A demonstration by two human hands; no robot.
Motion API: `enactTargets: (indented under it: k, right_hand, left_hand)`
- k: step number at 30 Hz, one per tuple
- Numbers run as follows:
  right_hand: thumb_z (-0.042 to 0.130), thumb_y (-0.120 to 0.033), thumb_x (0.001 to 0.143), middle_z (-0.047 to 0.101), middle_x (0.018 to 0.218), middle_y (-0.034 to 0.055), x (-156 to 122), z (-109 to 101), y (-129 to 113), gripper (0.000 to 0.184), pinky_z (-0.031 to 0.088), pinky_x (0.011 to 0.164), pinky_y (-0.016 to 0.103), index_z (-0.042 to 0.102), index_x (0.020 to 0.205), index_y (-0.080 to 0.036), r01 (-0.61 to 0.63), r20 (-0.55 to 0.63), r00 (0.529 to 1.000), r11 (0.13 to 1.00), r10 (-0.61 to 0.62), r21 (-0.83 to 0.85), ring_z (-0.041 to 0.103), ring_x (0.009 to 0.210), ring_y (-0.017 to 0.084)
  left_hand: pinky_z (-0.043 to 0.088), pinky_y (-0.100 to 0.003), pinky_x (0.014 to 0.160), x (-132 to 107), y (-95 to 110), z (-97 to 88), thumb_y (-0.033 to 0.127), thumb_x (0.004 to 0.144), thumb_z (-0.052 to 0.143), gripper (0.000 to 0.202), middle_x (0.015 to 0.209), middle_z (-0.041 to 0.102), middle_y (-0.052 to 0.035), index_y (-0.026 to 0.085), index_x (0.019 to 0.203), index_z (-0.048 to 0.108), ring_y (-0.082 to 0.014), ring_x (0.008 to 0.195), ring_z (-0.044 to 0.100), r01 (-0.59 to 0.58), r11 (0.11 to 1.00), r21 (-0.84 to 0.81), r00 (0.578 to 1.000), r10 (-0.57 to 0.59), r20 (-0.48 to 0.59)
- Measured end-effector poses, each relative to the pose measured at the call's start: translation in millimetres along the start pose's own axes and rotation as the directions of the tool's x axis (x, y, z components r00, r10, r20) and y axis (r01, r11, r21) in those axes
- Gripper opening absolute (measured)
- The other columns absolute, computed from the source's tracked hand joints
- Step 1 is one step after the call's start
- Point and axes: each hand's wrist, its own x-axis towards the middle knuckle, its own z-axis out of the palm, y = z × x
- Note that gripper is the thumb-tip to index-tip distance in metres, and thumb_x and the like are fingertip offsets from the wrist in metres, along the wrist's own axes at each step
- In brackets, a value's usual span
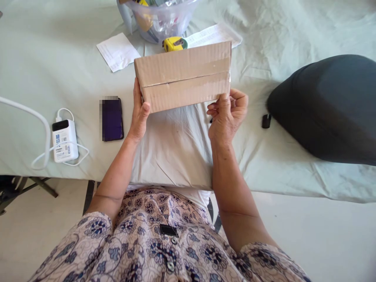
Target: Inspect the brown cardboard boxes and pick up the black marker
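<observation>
A flat brown cardboard box (pixel 183 76), its seam sealed with clear tape, is held up just above the cloth-covered table (pixel 44 66). My left hand (pixel 139 111) grips its left end, thumb on the front face. My right hand (pixel 227 113) pinches the lower right corner with closed fingers. A small dark object pokes out under my right hand; I cannot make out what it is.
A dark phone (pixel 112 119) and a white power bank (pixel 63 141) with a white cable lie at left. Behind the box are a yellow tape measure (pixel 174 44), paper sheets (pixel 117 51), and a clear plastic tub (pixel 160 17). A black cushion-like object (pixel 329 105) sits at right.
</observation>
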Motion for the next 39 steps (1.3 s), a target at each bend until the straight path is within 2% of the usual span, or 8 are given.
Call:
enactTargets:
  k: [3, 7, 14, 19, 23, 29, 34, 39]
  right_hand:
    - [0.063, -0.064, 0.095, 0.056, 0.078, -0.0046, -2, 0, 2, 0.043, 0.052, 0.056, 0.026, 0.056, 0.121, -0.03, 0.056, 0.003, 0.998, 0.992, -0.056, -0.116, 0.062, 0.068, 0.013]
    - [0.065, -0.064, 0.094, 0.059, 0.087, 0.0008, -8, 0, 7, 0.056, 0.056, 0.067, 0.032, 0.052, 0.137, -0.03, 0.169, 0.066, 0.985, 0.948, -0.157, -0.269, 0.063, 0.082, 0.018]
    - [0.066, -0.063, 0.091, 0.057, 0.099, 0.004, -24, 6, 10, 0.074, 0.057, 0.07, 0.034, 0.037, 0.152, -0.032, 0.257, 0.142, 0.965, 0.899, -0.22, -0.354, 0.067, 0.094, 0.022]
    - [0.068, -0.065, 0.089, 0.056, 0.085, -0.0005, -23, 5, 9, 0.071, 0.057, 0.071, 0.035, 0.042, 0.146, -0.031, 0.201, 0.105, 0.979, 0.934, -0.178, -0.296, 0.067, 0.087, 0.022]
    - [0.059, -0.07, 0.095, 0.054, 0.077, -0.0027, -17, 2, 7, 0.057, 0.059, 0.069, 0.035, 0.052, 0.136, -0.031, 0.183, 0.059, 0.983, 0.958, -0.174, -0.221, 0.068, 0.08, 0.021]
    - [0.041, -0.075, 0.1, 0.062, 0.091, 0.0032, -7, -2, 5, 0.058, 0.063, 0.073, 0.041, 0.065, 0.128, -0.031, 0.211, 0.058, 0.978, 0.95, -0.203, -0.229, 0.072, 0.09, 0.023]
    - [0.044, -0.071, 0.1, 0.063, 0.107, 0.0071, -1, -6, 7, 0.053, 0.06, 0.076, 0.041, 0.07, 0.121, -0.029, 0.287, 0.039, 0.957, 0.912, -0.288, -0.292, 0.068, 0.103, 0.026]
    - [0.046, -0.064, 0.101, 0.063, 0.098, 0.005, 0, -5, 16, 0.046, 0.057, 0.077, 0.037, 0.069, 0.109, -0.025, 0.264, 0.052, 0.964, 0.903, -0.262, -0.34, 0.066, 0.093, 0.021]
  left_hand:
    - [0.028, -0.047, 0.134, -3, 22, 9.5, 0.088, 0.078, 0.063, 0.097, 0.174, 0.026, 0.0061, 0.048, 0.161, 0.031, -0.0319, 0.163, 0.024, 0.005, 1.0, 0.012, 1.0, -0.005, 0.03]
    - [0.036, -0.046, 0.131, -6, 46, 21.5, 0.079, 0.069, 0.082, 0.102, 0.17, 0.034, 0.0044, 0.047, 0.156, 0.04, -0.0336, 0.156, 0.038, 0.072, 0.997, 0.007, 0.995, -0.071, -0.065]
    - [0.031, -0.049, 0.135, -13, 41, 28.7, 0.066, 0.074, 0.087, 0.097, 0.17, 0.035, -0.0058, 0.035, 0.153, 0.04, -0.0307, 0.157, 0.036, -0.005, 0.981, 0.196, 0.98, 0.044, -0.195]
    - [0.032, -0.052, 0.134, -14, 39, 29.0, 0.069, 0.072, 0.087, 0.096, 0.169, 0.035, -0.004, 0.037, 0.152, 0.043, -0.0319, 0.157, 0.038, 0.026, 0.985, 0.169, 0.976, 0.011, -0.217]
    - [0.037, -0.051, 0.131, -12, 39, 27.2, 0.074, 0.073, 0.083, 0.088, 0.161, 0.048, -0.0059, 0.036, 0.145, 0.049, -0.0321, 0.151, 0.046, 0.065, 0.994, 0.091, 0.977, -0.045, -0.208]
    - [0.031, -0.044, 0.133, -6, 34, 19.0, 0.083, 0.083, 0.064, 0.071, 0.148, 0.059, -0.0055, 0.032, 0.132, 0.062, -0.0288, 0.152, 0.045, 0.099, 0.992, 0.075, 0.963, -0.077, -0.256]
    - [0.034, -0.043, 0.129, -4, 27, 13.5, 0.086, 0.083, 0.06, 0.068, 0.137, 0.065, -0.0064, 0.032, 0.124, 0.067, -0.0298, 0.147, 0.05, 0.112, 0.99, 0.089, 0.95, -0.081, -0.303]
    - [0.041, -0.04, 0.12, -4, 23, 13.5, 0.086, 0.087, 0.055, 0.069, 0.129, 0.068, -0.0075, 0.028, 0.12, 0.067, -0.028, 0.135, 0.059, 0.089, 0.985, 0.148, 0.937, -0.032, -0.349]
